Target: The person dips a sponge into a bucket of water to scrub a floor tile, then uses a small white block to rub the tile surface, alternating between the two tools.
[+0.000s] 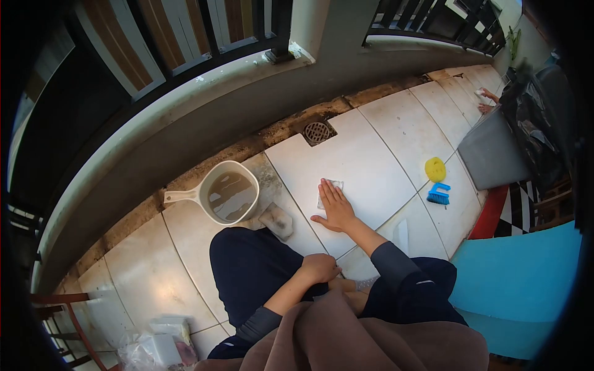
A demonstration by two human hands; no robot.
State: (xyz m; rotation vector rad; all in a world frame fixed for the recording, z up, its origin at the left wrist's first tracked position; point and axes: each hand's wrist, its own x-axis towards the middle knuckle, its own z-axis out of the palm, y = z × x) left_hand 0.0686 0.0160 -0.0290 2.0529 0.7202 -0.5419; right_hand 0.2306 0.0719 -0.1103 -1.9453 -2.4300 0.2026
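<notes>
My right hand [336, 209] lies flat with its fingers stretched over a thin white pad [334, 184], pressing it to a white floor tile. My left hand [320, 268] rests by my knee with its fingers curled; what they hold, if anything, is hidden. A white dipper [200, 195] of murky water stands on the tiles to the left. Beside it lies a grey, soiled pad [276, 221]. To the right of my right hand are a round yellow sponge [435, 169] and a blue brush [439, 194].
A square drain [317, 132] lies by the low wall [247, 117]. Another person's hands [486, 100] show at the far right, behind a grey bin [495, 151]. A plastic bag with white pads [162, 347] sits at lower left; a blue surface [520, 272] is at right.
</notes>
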